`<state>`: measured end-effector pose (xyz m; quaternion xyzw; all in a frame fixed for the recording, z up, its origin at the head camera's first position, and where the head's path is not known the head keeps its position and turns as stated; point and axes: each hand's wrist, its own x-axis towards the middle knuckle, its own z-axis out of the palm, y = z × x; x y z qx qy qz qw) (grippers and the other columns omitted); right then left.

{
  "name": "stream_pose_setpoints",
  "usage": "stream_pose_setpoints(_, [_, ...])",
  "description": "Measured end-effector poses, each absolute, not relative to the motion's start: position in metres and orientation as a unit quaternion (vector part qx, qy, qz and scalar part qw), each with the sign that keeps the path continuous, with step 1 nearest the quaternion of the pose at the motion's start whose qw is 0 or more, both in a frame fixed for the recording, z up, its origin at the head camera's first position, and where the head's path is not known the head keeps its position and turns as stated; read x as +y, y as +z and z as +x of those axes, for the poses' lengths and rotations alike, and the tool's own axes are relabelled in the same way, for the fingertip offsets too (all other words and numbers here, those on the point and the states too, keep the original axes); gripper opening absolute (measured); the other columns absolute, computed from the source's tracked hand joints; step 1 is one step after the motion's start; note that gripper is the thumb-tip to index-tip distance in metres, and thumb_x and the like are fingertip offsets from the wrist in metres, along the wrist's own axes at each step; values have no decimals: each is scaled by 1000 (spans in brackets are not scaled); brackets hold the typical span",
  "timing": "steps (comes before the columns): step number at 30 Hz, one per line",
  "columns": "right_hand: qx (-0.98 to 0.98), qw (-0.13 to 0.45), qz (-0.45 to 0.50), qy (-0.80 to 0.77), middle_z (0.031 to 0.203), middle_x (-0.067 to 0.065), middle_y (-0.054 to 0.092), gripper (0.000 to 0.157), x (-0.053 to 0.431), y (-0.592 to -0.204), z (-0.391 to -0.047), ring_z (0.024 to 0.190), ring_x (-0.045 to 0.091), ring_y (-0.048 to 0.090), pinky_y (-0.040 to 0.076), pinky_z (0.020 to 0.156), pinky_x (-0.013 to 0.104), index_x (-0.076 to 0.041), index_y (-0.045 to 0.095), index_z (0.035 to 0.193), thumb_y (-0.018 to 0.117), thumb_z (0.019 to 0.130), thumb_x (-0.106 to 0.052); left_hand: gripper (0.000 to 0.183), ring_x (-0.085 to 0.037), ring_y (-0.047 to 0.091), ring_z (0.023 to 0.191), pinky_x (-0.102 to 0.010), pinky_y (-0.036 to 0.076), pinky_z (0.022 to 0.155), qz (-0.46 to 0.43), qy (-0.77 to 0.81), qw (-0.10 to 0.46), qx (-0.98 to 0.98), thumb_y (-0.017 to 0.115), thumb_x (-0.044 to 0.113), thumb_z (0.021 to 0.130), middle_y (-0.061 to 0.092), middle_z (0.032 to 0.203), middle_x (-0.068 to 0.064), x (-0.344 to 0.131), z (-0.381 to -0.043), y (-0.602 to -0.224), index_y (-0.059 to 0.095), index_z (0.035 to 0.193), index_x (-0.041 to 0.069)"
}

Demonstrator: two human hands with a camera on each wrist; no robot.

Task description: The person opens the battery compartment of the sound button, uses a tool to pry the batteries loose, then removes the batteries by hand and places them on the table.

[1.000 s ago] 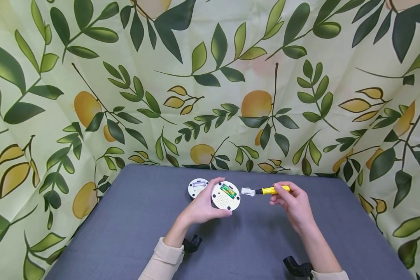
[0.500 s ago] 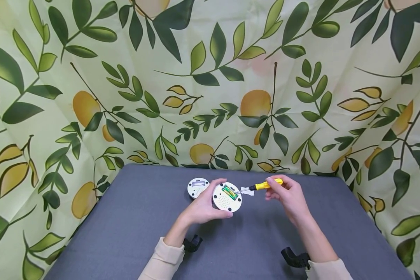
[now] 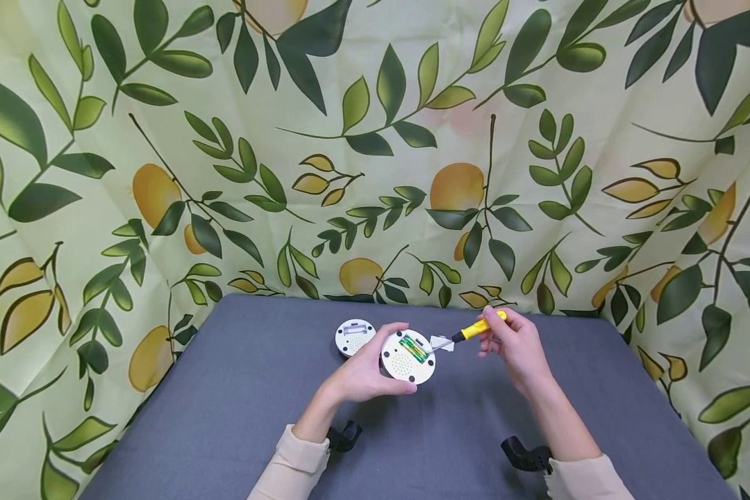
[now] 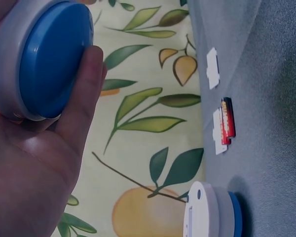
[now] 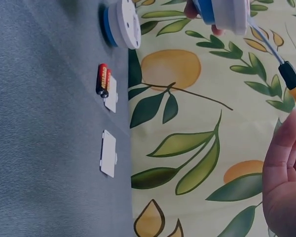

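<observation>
My left hand [image 3: 365,368] grips a round white device [image 3: 400,366] by its rim, with its underside facing me. Green batteries [image 3: 414,348] lie in its uncovered compartment. On the device's other face is a blue dome [image 4: 56,59], which a finger touches in the left wrist view. Between thumb and fingers my right hand [image 3: 520,347] holds a yellow screwdriver [image 3: 477,328]. The shaft slants down to the compartment's right edge; in the right wrist view the shaft [image 5: 266,39] reaches the device's underside, its exact tip hidden.
A second round device [image 3: 353,338] lies underside up behind my left hand, its compartment bare. On the grey table [image 3: 237,403] lie red batteries [image 5: 103,80] against a white cover [image 5: 111,96], and another white cover [image 5: 108,154] farther along. Patterned cloth [image 3: 375,173] hangs behind.
The screwdriver has come left to the device, and its handle has tilted upward. My left hand has shifted the device slightly right and down.
</observation>
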<state>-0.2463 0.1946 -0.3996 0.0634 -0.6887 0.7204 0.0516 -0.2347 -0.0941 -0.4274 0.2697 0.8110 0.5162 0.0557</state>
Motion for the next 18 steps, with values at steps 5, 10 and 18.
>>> stream_pose_setpoints(5, [-687,36,52,724,70,4,60,26,192,-397,-249,54,13,56,55,55,28,-9,66,94,59,104,-31,94,-15,53,116,-41,39,104,277,515,59,809,90,35,74,54,132,2,-94,-234,-427,37,151,31])
stream_pose_setpoints(10, [-684,17,57,728,65,3,57,26,189,-397,-252,50,12,52,52,49,27,-10,64,92,58,104,-32,94,-15,52,118,-40,38,106,284,527,69,798,90,31,74,52,135,3,-94,-233,-426,37,152,28])
stream_pose_setpoints(18, [-733,13,56,678,62,1,54,31,187,-401,-254,48,12,49,49,48,27,-1,54,105,67,100,-29,94,-14,52,120,-38,36,108,287,536,76,790,90,29,74,52,138,4,-95,-232,-426,37,152,28])
